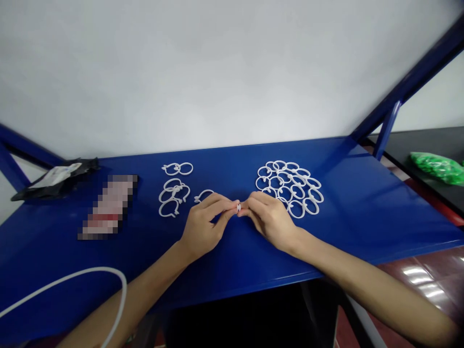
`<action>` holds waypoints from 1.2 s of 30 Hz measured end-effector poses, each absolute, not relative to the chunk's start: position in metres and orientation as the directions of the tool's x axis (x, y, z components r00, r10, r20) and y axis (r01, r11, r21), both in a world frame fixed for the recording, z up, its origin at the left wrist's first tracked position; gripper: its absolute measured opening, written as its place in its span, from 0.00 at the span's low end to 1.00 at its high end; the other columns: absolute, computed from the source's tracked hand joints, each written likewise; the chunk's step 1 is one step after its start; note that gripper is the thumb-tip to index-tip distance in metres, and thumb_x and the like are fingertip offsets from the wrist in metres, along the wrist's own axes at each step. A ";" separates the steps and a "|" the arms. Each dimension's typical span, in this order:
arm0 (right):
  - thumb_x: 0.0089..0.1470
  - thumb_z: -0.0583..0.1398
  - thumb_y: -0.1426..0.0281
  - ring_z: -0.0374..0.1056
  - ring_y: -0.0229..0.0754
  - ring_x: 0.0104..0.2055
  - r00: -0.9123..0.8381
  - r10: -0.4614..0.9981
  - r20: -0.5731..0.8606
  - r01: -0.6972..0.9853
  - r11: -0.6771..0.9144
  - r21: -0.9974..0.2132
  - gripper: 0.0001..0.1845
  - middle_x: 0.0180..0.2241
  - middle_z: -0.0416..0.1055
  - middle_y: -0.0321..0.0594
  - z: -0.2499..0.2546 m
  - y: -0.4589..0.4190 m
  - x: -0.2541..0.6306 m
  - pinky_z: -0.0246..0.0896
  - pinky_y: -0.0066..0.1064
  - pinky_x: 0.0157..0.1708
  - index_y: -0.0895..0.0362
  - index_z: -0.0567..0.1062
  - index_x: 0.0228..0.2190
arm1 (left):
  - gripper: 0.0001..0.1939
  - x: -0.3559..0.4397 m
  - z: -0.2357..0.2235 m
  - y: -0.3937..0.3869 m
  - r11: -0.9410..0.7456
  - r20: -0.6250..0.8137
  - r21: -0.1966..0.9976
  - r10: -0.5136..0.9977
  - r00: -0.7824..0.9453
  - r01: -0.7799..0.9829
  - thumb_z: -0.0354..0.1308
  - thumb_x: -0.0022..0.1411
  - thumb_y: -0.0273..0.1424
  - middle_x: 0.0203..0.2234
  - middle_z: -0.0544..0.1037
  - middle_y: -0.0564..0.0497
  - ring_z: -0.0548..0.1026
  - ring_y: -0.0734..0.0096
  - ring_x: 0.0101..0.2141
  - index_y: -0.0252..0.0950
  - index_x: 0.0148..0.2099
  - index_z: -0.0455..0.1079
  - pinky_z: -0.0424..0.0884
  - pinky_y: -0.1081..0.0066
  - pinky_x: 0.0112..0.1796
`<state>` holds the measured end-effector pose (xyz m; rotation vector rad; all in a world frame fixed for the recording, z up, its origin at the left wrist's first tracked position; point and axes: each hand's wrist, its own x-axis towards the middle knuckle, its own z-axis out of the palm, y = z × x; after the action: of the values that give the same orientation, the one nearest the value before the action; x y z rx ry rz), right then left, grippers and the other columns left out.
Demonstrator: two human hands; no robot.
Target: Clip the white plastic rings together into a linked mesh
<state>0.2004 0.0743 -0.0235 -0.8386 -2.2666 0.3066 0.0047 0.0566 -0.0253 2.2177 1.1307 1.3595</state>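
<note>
My left hand and my right hand meet fingertip to fingertip over the middle of the blue table. Between their pinched fingers shows a small white plastic piece, seemingly part of a ring; the fingers hide the rest. Just behind my left knuckles lies an open white ring, partly covered. Farther left are several open white rings with knobbed ends, and a linked pair of rings behind them. Past my right hand spreads a cluster of closed white rings, linked or overlapping.
A blurred-out flat item and a black plastic packet lie at the left. A white cable loops over my left forearm. Blue metal posts frame the table; a green bag rests on a dark surface at right.
</note>
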 end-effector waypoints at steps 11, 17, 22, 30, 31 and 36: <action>0.66 0.59 0.62 0.70 0.41 0.33 -0.467 0.665 0.583 0.564 0.731 -0.383 0.12 0.31 0.75 0.40 -0.007 0.094 0.229 0.66 0.33 0.35 0.55 0.76 0.34 | 0.15 -0.022 -0.012 0.073 -0.620 0.577 0.367 0.736 0.354 0.693 0.54 0.71 0.29 0.46 0.79 0.46 0.75 0.61 0.46 0.40 0.57 0.72 0.74 0.58 0.48; 0.64 0.59 0.67 0.70 0.47 0.39 -0.341 0.767 0.544 0.801 0.540 -0.259 0.07 0.36 0.76 0.44 -0.008 0.115 0.299 0.68 0.41 0.39 0.55 0.77 0.36 | 0.14 -0.046 -0.016 0.085 -0.487 0.383 0.104 0.824 0.416 0.867 0.57 0.68 0.37 0.40 0.80 0.44 0.73 0.51 0.44 0.38 0.51 0.76 0.70 0.51 0.47; 0.64 0.60 0.66 0.67 0.48 0.40 -0.376 0.765 0.523 0.826 0.532 -0.184 0.09 0.39 0.74 0.47 -0.019 0.115 0.317 0.68 0.43 0.41 0.56 0.79 0.38 | 0.16 -0.043 -0.020 0.082 -0.471 0.309 0.055 0.847 0.434 0.881 0.57 0.68 0.39 0.41 0.80 0.44 0.73 0.49 0.44 0.37 0.53 0.76 0.69 0.51 0.45; 0.63 0.59 0.65 0.64 0.48 0.39 -0.393 0.784 0.480 0.842 0.517 -0.154 0.10 0.39 0.72 0.47 -0.023 0.110 0.310 0.67 0.43 0.38 0.54 0.80 0.38 | 0.17 -0.041 -0.021 0.082 -0.478 0.285 0.055 0.849 0.445 0.877 0.52 0.70 0.39 0.40 0.80 0.43 0.72 0.51 0.44 0.38 0.52 0.76 0.68 0.52 0.46; 0.63 0.59 0.65 0.64 0.48 0.39 -0.394 0.786 0.476 0.842 0.516 -0.156 0.10 0.39 0.72 0.47 -0.024 0.111 0.310 0.67 0.44 0.38 0.54 0.80 0.38 | 0.17 -0.041 -0.021 0.082 -0.482 0.283 0.056 0.848 0.449 0.874 0.52 0.70 0.39 0.40 0.80 0.43 0.72 0.51 0.44 0.39 0.52 0.76 0.68 0.52 0.46; 0.62 0.61 0.67 0.64 0.49 0.40 -0.391 0.803 0.450 0.845 0.507 -0.170 0.09 0.39 0.72 0.47 -0.025 0.111 0.311 0.67 0.45 0.41 0.56 0.80 0.39 | 0.15 -0.043 -0.023 0.083 -0.495 0.274 0.071 0.845 0.460 0.866 0.55 0.69 0.37 0.39 0.80 0.44 0.72 0.49 0.44 0.38 0.52 0.76 0.67 0.52 0.45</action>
<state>0.3112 0.1106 -0.0248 -1.3497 -2.2741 -0.1175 -0.0425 0.0825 -0.0230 2.7503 1.6145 0.4425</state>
